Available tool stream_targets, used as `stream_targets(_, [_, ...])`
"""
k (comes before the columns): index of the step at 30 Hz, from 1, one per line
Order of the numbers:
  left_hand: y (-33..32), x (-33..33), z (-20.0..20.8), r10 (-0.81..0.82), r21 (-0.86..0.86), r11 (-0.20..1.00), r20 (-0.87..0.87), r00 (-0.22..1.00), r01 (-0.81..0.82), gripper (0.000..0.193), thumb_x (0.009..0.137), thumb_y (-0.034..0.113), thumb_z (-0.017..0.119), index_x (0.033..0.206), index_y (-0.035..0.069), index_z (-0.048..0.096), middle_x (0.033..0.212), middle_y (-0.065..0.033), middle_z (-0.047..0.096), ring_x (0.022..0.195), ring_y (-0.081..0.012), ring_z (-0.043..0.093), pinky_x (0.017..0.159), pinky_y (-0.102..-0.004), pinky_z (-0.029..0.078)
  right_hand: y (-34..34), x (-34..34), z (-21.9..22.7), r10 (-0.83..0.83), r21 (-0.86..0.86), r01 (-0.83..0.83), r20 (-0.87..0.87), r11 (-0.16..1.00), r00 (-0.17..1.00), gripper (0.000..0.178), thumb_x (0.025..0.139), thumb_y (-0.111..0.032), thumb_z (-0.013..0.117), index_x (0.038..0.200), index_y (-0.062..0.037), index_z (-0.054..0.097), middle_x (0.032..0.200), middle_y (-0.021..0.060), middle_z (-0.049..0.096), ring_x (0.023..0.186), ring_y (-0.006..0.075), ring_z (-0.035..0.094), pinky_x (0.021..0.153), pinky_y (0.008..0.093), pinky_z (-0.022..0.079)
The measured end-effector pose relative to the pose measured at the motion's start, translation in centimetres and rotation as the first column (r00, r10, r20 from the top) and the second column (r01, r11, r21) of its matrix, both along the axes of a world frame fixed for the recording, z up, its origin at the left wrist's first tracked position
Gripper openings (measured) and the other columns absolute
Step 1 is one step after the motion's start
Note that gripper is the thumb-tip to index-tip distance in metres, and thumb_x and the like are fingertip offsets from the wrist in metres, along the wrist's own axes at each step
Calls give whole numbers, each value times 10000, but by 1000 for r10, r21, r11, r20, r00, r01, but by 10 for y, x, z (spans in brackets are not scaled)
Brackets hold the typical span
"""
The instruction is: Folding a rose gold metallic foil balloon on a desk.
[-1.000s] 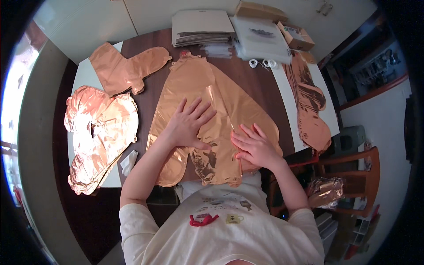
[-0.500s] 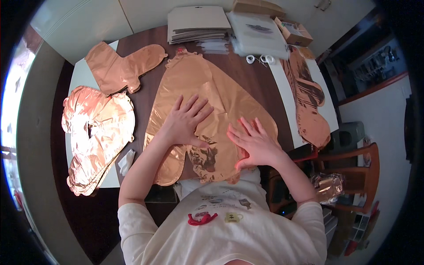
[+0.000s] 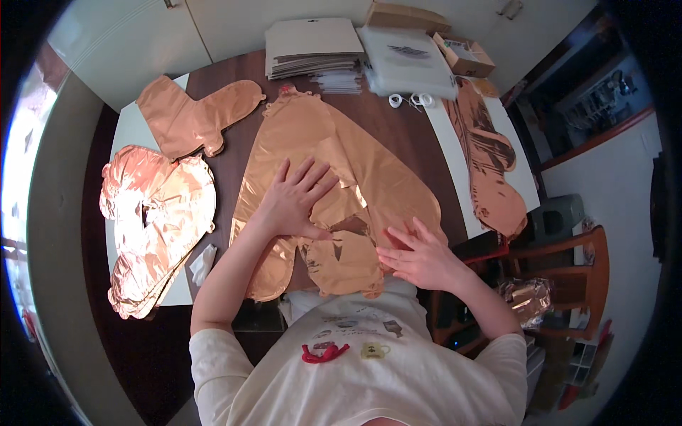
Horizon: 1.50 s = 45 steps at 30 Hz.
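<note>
A large, flat, uninflated copper-coloured foil balloon [image 3: 298, 131] lies in front of me, its narrow end pointing away. My left hand [image 3: 290, 202] rests flat on its middle with the fingers spread. Over the balloon's lower right part is my right hand [image 3: 419, 259], fingers stretched out and nothing gripped; whether it presses on the foil I cannot tell. A fold crosses the foil between the hands, and the near end hangs by the table's front edge.
More flat foil balloons lie at the far left [image 3: 195, 117], near left [image 3: 160, 184] and right [image 3: 490, 160]. At the back are stacked cardboard sheets [image 3: 312, 39], clear plastic bags [image 3: 408, 60], white ribbon rolls [image 3: 422, 101] and a small box [image 3: 465, 57]. A wooden chair [image 3: 597, 277] stands at right.
My right hand has moved toward me and a little to the right, its fingers closer together. The foil's near end has shifted and looks smoother. My left hand has hardly moved.
</note>
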<state>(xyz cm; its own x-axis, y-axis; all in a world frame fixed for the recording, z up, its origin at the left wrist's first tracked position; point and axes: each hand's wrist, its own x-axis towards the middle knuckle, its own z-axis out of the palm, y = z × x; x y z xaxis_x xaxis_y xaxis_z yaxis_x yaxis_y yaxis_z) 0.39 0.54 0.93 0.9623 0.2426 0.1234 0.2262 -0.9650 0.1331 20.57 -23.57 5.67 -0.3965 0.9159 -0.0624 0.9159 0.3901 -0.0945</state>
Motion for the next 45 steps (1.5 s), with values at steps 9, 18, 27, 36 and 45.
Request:
stream_targets(9, [-1, 3, 2, -15, 13, 1000, 10, 1000, 14, 1060, 571, 795, 559, 1407, 181, 341, 1453, -93, 326, 1360, -317, 252, 1080, -585, 140, 26, 4, -34, 58, 202, 35, -437, 979, 898, 162, 723, -268, 704, 819, -137, 699, 887, -51, 680, 1008, 136, 578, 964, 372, 373])
stream_targets(18, [-2, 2, 0, -5, 17, 1000, 4, 1000, 5, 1062, 569, 790, 567, 1410, 183, 338, 1451, -92, 330, 1360, -319, 252, 1080, -586, 138, 33, 5, -28, -64, 151, 130, -381, 980, 922, 508, 631, -419, 730, 1054, -146, 656, 1047, -24, 643, 1121, 181, 510, 925, 383, 346])
stream_targets(27, [-2, 4, 3, -7, 5, 1000, -14, 1000, 7, 1057, 569, 775, 573, 1409, 178, 339, 1457, -89, 321, 1365, -310, 244, 1085, -582, 138, 47, 3, -10, -156, 4, 158, -124, 987, 980, 1038, 477, -585, 750, 1332, -90, 430, 1373, 59, 425, 1296, 303, 325, 1042, 464, 260])
stream_targets(36, [-2, 2, 1, -7, 19, 1000, 15, 1000, 6, 1056, 562, 780, 572, 1400, 175, 355, 1445, -91, 337, 1356, -313, 262, 1081, -576, 155, 15, -6, -8, -346, -122, 338, -54, 933, 936, 1167, 485, -610, 766, 1397, -47, 304, 1467, 161, 243, 1359, 364, 200, 1108, 482, 178])
stream_targets(45, [-2, 4, 3, -15, 30, 999, 27, 1000, 14, 1059, 550, 779, 579, 1393, 173, 368, 1439, -90, 348, 1350, -314, 273, 1080, -571, 152, -8, 11, -22, -756, -219, 770, -472, 600, 454, 549, 676, -333, 763, 1057, -23, 517, 954, 147, 586, 931, 338, 538, 811, 419, 438])
